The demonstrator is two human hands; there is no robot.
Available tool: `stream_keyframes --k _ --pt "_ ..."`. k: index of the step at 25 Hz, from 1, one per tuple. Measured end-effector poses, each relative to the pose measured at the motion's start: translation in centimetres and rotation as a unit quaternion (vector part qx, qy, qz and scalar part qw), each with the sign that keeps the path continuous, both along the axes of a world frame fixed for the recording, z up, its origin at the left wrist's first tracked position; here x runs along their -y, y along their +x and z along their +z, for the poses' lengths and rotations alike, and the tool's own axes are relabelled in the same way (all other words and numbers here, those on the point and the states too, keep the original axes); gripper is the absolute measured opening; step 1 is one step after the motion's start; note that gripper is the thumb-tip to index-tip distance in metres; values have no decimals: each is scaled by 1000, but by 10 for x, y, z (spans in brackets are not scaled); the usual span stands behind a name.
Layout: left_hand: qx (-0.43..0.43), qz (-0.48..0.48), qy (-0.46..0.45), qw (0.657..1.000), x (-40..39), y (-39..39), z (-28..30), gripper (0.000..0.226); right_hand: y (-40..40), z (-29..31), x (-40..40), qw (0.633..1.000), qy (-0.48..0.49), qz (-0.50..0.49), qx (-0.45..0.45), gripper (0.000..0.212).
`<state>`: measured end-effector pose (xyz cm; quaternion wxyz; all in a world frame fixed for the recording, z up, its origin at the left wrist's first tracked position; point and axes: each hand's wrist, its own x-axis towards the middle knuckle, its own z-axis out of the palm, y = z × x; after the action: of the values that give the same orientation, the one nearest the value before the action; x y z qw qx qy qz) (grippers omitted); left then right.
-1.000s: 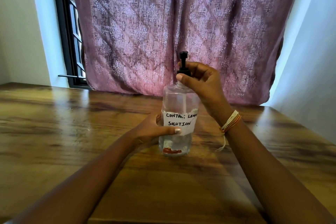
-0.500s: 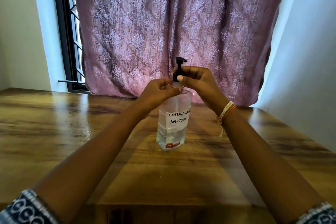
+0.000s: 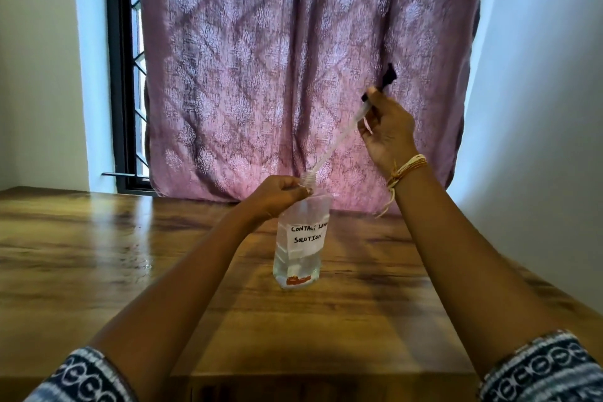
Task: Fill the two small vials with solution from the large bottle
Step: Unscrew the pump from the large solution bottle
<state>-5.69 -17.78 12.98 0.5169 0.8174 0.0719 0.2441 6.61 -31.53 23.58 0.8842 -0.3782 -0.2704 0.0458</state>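
Observation:
A clear large bottle (image 3: 300, 245) with a handwritten "contact lens solution" label stands on the wooden table (image 3: 98, 254), holding liquid in its lower part. My left hand (image 3: 277, 194) grips the bottle's neck just below its open mouth. My right hand (image 3: 386, 130) is raised up and to the right, holding the black pump head (image 3: 388, 75). The pump's clear dip tube (image 3: 336, 143) slants down from it, with its lower end still at the bottle mouth. No small vials are in view.
A purple patterned curtain (image 3: 293, 59) hangs right behind the table. A dark window frame (image 3: 122, 75) stands at the back left and a white wall (image 3: 538, 108) runs along the right. The table's front edge is near my body.
My right hand has lifted the pump head off the bottle, up and to the right, drawing the tube out. My left hand moved from the label up to the neck.

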Motion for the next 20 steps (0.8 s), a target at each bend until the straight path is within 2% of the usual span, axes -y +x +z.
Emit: stream_keyframes --k 3,5,8,10,12,14,17,20 --pt "0 1 -9 1000 1 -1 1 21 3 15 12 995 96 -17 -33 9" --pt "-1 -3 -22 1000 2 -2 1 19 -1 21 19 991 125 -29 -37 10" --pt "1 -2 -21 1000 5 -5 1 22 -2 15 26 993 119 -20 -18 14" --pt "4 -3 -12 1000 7 -7 -1 22 2 -3 29 995 101 2 -5 25" --pt "7 -15 -9 1000 8 -11 -8 29 6 -34 35 999 45 1 5 36" --pt "30 -19 -26 999 10 -14 -22 50 9 -75 42 997 -36 -42 53 32" --pt "62 -9 -78 995 17 -23 -55 79 12 -136 53 960 -174 -189 109 23" --pt "17 -5 -107 994 14 -26 -94 100 17 -178 66 933 -221 -274 74 26"
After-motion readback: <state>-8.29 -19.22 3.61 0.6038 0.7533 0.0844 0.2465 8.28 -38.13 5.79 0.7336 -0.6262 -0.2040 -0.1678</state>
